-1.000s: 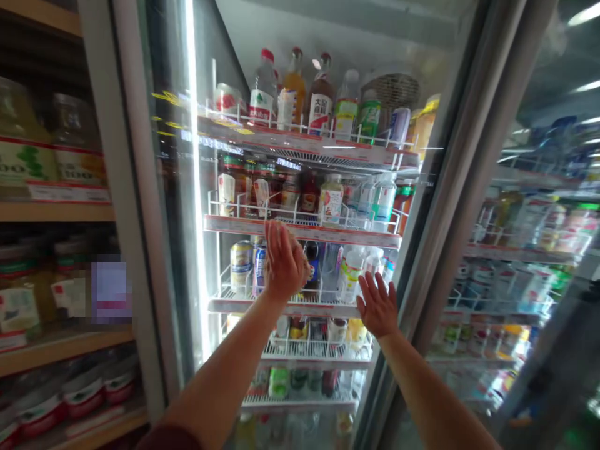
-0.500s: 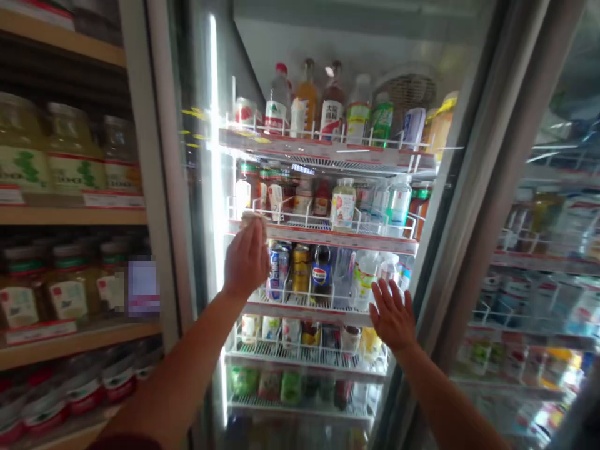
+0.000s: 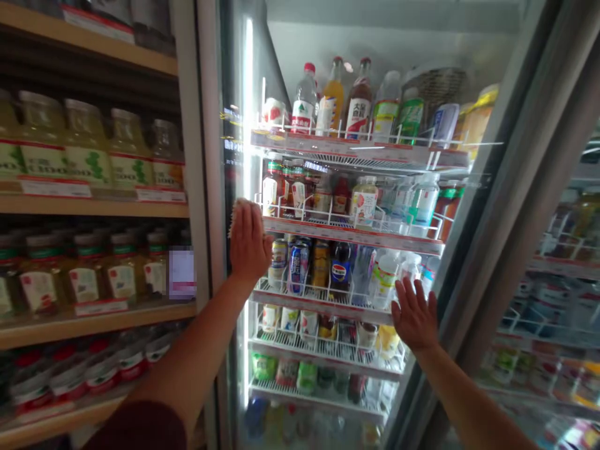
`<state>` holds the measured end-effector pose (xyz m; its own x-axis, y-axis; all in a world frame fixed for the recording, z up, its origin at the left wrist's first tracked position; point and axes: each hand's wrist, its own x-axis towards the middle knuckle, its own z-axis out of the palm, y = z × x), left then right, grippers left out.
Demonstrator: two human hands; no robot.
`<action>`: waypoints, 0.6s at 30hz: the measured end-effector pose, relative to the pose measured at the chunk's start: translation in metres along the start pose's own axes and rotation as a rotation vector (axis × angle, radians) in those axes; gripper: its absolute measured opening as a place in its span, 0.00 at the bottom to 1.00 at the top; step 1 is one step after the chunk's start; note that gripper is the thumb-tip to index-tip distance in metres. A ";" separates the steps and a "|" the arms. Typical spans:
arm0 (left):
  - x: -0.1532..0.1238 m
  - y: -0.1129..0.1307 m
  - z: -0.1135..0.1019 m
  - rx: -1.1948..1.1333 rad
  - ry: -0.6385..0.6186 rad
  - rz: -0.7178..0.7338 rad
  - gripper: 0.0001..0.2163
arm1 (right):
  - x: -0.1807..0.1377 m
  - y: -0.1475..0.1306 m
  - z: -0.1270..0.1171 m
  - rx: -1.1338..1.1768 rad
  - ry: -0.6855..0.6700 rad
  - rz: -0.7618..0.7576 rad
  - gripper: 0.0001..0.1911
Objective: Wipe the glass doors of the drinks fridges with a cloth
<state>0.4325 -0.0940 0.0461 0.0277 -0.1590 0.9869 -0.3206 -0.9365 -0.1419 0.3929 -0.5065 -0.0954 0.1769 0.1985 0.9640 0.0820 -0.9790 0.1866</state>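
Observation:
A tall glass door [image 3: 356,37] of a lit drinks fridge fills the middle of the view. My left hand [image 3: 250,247] lies against the door's left side, its fingers together over a pale, rough-edged cloth [image 3: 240,205] pressed to the glass. Only the cloth's upper and left edges show; the hand covers the rest. Lower on the right, my right hand [image 3: 415,317] is at the glass with fingers spread and nothing held. Behind the glass stand a Pepsi bottle [image 3: 340,265] and a blue can [image 3: 299,267].
Wooden shelves [image 3: 94,203] on the left carry rows of juice bottles [image 3: 87,140]. The door's metal frame [image 3: 206,156] runs between them and the glass. To the right, past another thick metal frame [image 3: 510,206], is a second drinks fridge [image 3: 553,300].
The view has swung left, so the fridge sits further right. My left hand with the cloth has moved left across the glass, close to the door's left edge. My right hand stays spread.

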 end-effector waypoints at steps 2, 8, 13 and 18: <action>-0.006 0.026 0.007 -0.031 -0.007 0.096 0.31 | 0.000 -0.005 0.001 -0.004 -0.001 0.038 0.32; -0.017 0.069 0.018 -0.074 -0.194 0.897 0.30 | -0.001 -0.015 0.002 -0.010 0.028 0.085 0.34; 0.103 0.017 0.001 0.026 -0.087 0.282 0.30 | 0.001 -0.015 0.002 -0.013 0.044 0.065 0.34; 0.100 0.038 0.010 -0.092 -0.095 0.283 0.29 | 0.002 -0.016 0.001 -0.049 0.042 0.053 0.35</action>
<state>0.4327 -0.1490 0.1389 0.0124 -0.4418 0.8970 -0.4121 -0.8196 -0.3980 0.3934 -0.4907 -0.0962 0.1381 0.1457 0.9796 0.0258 -0.9893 0.1435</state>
